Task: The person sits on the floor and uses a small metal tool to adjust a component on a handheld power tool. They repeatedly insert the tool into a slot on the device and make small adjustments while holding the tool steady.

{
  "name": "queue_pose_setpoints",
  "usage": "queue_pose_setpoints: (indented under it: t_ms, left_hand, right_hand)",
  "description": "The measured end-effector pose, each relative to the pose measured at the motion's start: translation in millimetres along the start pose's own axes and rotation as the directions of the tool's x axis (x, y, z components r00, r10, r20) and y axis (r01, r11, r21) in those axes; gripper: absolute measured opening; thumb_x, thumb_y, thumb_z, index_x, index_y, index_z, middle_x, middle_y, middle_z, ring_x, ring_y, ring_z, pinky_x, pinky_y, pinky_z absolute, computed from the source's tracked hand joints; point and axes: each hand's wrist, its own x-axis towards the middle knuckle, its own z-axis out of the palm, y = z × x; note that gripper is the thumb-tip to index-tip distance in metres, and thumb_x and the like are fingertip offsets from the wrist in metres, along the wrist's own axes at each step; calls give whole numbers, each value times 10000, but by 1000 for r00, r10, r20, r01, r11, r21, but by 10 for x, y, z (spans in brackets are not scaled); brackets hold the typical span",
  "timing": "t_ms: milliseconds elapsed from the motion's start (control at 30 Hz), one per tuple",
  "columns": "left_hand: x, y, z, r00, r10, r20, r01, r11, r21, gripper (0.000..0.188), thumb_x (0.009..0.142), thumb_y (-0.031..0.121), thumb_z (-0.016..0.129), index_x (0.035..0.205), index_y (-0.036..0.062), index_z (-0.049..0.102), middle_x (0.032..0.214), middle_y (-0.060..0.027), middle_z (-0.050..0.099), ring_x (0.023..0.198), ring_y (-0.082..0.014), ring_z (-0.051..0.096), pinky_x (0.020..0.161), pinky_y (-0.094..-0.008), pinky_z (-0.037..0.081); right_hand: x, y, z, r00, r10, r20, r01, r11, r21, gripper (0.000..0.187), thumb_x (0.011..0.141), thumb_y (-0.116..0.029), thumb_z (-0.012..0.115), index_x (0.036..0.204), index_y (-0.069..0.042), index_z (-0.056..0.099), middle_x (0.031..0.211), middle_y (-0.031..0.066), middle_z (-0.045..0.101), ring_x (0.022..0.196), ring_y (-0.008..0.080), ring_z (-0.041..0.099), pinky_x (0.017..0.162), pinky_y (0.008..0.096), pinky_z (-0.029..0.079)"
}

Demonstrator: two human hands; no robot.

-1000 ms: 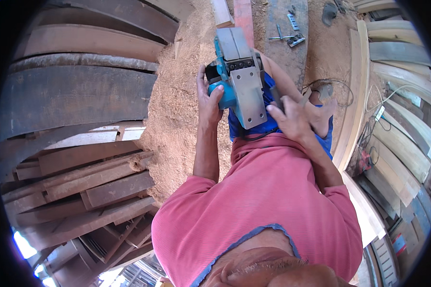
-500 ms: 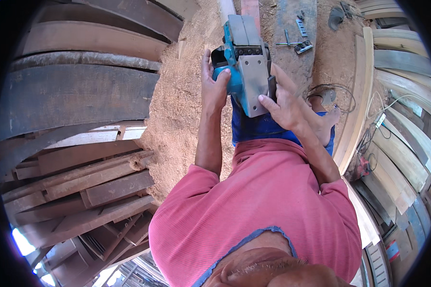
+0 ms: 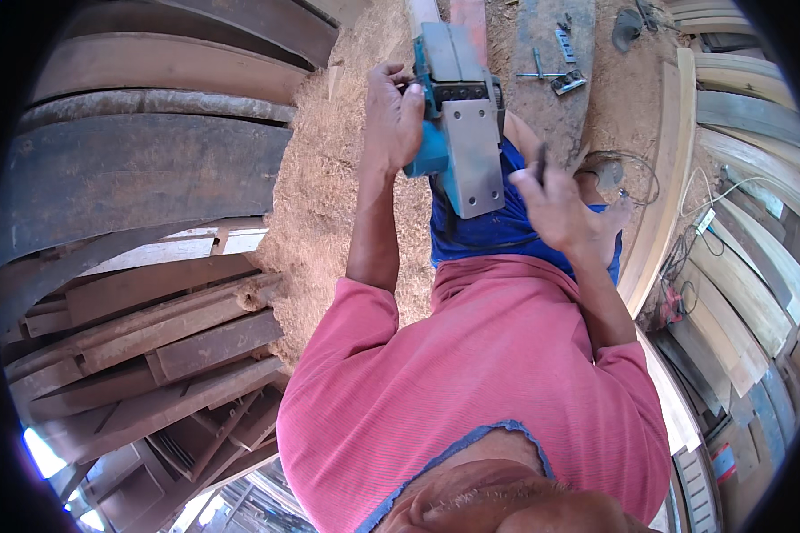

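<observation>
A teal electric hand planer (image 3: 474,160) rests over my lap with its metal sole turned upward. The blade drum slot crosses the sole between its two plates. My left hand (image 3: 393,120) grips the planer's side near the slot, thumb against the body. My right hand (image 3: 556,206) is off to the right of the planer, apart from it. Between its thumb and fingers is a small dark flat piece (image 3: 541,162), partly hidden, whose kind I cannot make out.
Ahead lies a worn board (image 3: 547,115) bearing a T-shaped wrench (image 3: 539,64), a small blue-and-white strip (image 3: 564,44) and a small metal part (image 3: 568,82). Wood shavings (image 3: 329,204) cover the floor. Stacked planks (image 3: 142,178) line both sides; a cable (image 3: 627,169) lies right.
My right hand has left the planer's side and moved right, taking the dark piece along. My left hand has shifted slightly up and outward on the planer.
</observation>
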Motion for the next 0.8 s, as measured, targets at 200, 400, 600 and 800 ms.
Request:
queue_pose_setpoints:
  t_ms: [200, 400, 600, 800]
  left_hand:
    - [-89, 7, 16, 929, 370, 24, -356, 872, 338, 535, 959, 238, 535, 1472, 177, 676, 1596, -293, 503, 1521, -448, 370, 1286, -579, 208]
    - [-92, 99, 56, 900, 435, -14, -401, 841, 363, 446, 865, 165, 552, 1160, 193, 885, 1689, -291, 459, 1534, -443, 361, 1292, -588, 188]
    - [-106, 166, 50, 908, 416, 41, -400, 839, 369, 408, 859, 179, 581, 1123, 199, 891, 1686, -276, 469, 1528, -436, 371, 1290, -590, 190]
    - [-95, 115, 50, 891, 452, -38, -421, 856, 298, 377, 915, 241, 590, 1154, 194, 878, 1658, -303, 485, 1526, -432, 388, 1279, -587, 224]
  right_hand:
    - [-330, 200, -733, 860, 22, -509, -193, 939, -285, 313, 1146, -237, 533, 1183, 20, 708, 1039, 196, 791, 868, 332, 726, 856, 453, 566]
    - [-653, 105, -1256, 696, 196, -691, -102, 979, 175, 422, 1150, -283, 546, 1355, 46, 713, 1136, 143, 781, 1031, 294, 740, 925, 426, 555]
    - [-688, 21, -895, 799, 43, -599, 82, 980, 181, 311, 1111, -145, 688, 1353, 44, 737, 1286, 155, 781, 1150, 165, 737, 1047, 326, 559]
    - [-664, 1, -510, 878, 164, -450, 31, 918, 395, 280, 1094, -114, 713, 1317, 54, 737, 1200, 138, 804, 1059, 157, 755, 957, 296, 602]
